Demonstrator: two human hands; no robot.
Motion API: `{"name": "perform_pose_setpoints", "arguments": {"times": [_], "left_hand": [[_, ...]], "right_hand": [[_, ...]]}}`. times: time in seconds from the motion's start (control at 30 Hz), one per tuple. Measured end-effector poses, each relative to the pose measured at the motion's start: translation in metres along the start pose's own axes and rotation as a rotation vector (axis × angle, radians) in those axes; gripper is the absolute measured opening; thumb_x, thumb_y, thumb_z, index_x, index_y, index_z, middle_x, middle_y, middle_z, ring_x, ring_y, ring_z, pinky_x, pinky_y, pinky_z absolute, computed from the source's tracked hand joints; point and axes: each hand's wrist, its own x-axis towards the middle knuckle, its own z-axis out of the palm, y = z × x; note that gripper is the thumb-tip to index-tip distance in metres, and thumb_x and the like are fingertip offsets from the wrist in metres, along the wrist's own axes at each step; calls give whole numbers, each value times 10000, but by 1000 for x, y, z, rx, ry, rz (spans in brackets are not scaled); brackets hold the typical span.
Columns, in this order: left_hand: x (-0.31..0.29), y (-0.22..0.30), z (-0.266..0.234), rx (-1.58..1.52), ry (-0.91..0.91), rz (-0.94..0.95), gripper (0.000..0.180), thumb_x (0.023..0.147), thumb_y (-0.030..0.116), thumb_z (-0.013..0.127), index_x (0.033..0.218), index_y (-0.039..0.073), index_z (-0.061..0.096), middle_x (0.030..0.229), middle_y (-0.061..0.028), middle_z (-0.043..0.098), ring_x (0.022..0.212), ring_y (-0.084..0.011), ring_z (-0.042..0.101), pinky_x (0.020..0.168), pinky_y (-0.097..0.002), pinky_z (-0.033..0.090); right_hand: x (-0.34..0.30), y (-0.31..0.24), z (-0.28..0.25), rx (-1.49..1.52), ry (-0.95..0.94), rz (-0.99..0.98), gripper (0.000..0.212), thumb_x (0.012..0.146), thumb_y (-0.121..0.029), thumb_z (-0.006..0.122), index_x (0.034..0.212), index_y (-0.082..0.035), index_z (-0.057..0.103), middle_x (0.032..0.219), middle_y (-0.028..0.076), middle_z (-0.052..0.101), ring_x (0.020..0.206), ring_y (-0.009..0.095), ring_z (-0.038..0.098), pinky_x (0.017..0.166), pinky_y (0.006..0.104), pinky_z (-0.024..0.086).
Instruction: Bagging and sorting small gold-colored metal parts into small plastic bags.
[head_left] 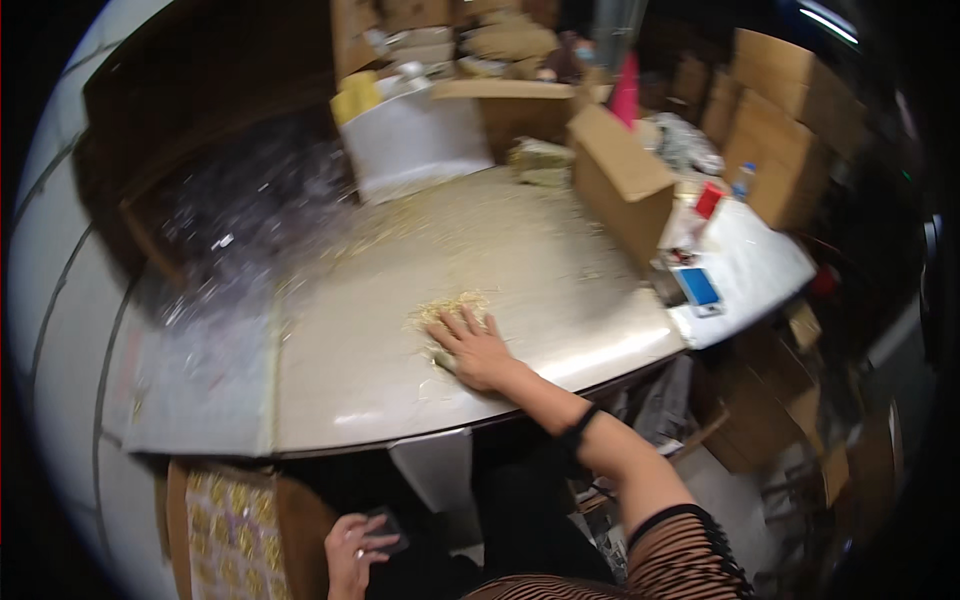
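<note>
My right hand [478, 355] lies on the table with its fingers spread over a small pile of thin gold-yellow pieces [465, 302]. The pieces are too small and blurred to name. Low in the view, below the table's front edge, my left hand [350, 552] is closed on a small clear plastic piece [388, 530]; whether it is a bag or a box I cannot tell. Beside that hand stands an open carton [300, 520] with rows of gold-coloured packed items [232, 535].
A heap of clear plastic bags [250, 220] covers the table's left side. More yellow bits lie scattered across the tabletop [540, 300]. At the right are an open cardboard box [620, 190] and a phone with a blue screen [698, 287]. Stacked cartons [780, 130] stand behind.
</note>
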Motion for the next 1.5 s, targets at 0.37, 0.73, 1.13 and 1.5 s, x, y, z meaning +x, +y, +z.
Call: {"name": "perform_pose_setpoints", "arguments": {"times": [0.37,0.73,1.13,1.5], "left_hand": [[16,-33,11,174,-119,-201,354,946,244,438,1209,19,513,1222,-172,580,960,-298,656,594,-276,536],[73,-83,23,82,-194,-276,378,977,256,325,1135,-54,474,1096,-233,577,875,-404,658,593,-403,571],[77,-105,48,-45,-123,-177,312,931,190,431,1043,-61,579,958,-138,616,858,-225,624,756,-327,503],[75,-118,47,-24,-166,-176,354,983,242,366,1111,-43,533,985,-162,622,800,-262,657,611,-360,559]], "right_hand": [[20,29,-4,-53,-60,147,617,957,-508,261,1470,-170,197,1533,142,114,1404,387,74,1121,527,97],[23,19,-3,-266,32,157,598,968,-443,273,1450,-90,239,1521,114,192,1410,324,125,1117,537,104],[6,0,6,-138,47,-39,552,952,-359,318,1410,-51,312,1479,129,296,1378,286,251,1115,497,177],[-40,-43,16,204,386,204,530,932,-250,464,1380,3,338,1419,258,325,1348,380,266,1108,446,218]]}}
